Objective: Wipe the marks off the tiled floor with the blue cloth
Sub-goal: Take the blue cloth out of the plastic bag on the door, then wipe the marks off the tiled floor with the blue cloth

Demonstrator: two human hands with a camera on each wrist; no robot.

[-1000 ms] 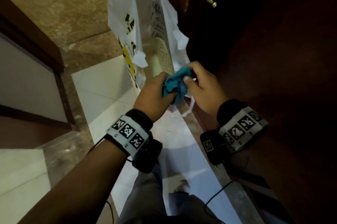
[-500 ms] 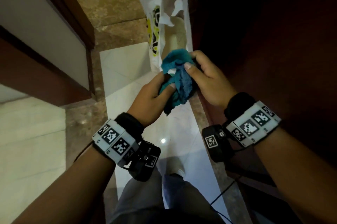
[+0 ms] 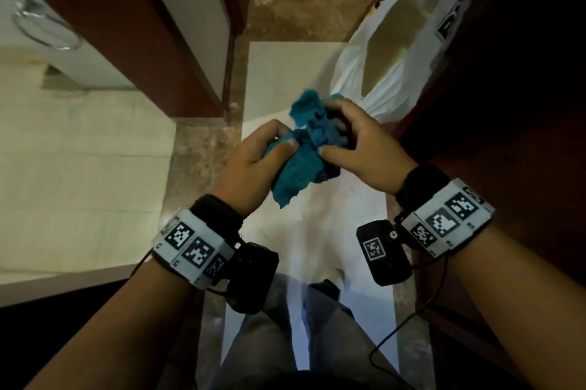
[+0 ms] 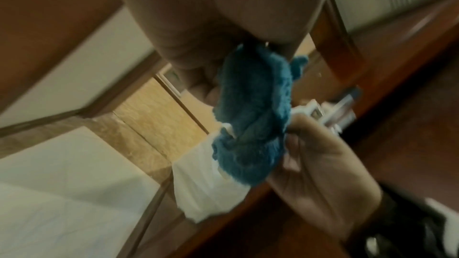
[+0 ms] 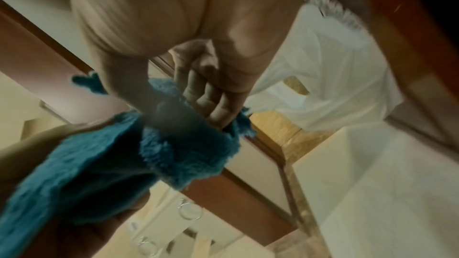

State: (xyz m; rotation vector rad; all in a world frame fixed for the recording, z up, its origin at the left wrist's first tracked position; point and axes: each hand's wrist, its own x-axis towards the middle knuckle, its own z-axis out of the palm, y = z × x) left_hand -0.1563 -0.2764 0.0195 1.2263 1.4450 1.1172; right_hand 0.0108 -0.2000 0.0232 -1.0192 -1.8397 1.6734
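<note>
From the head camera, the left hand [image 3: 253, 167] and the right hand [image 3: 364, 148] meet in mid-air above the tiled floor [image 3: 285, 72], both grasping the bunched blue cloth [image 3: 304, 154]: the left thumb pinches its near-left part, the right fingers [image 3: 336, 104] curl over its far edge, and one corner hangs down between the wrists. A white plastic bag [image 3: 390, 72] hangs just beyond the right hand, against a dark wooden door [image 3: 507, 104]. In the left wrist view, blurred, the blue cloth [image 4: 253, 125] stretches from the left hand [image 4: 198, 26] to the right hand [image 4: 323, 164], whose fingers seem clenched on its lower end. In the right wrist view the right hand [image 5: 198, 46] curls its fingers [image 5: 213, 101] into the fluffy blue cloth [image 5: 124, 154], the white plastic bag [image 5: 335, 76] behind.
</note>
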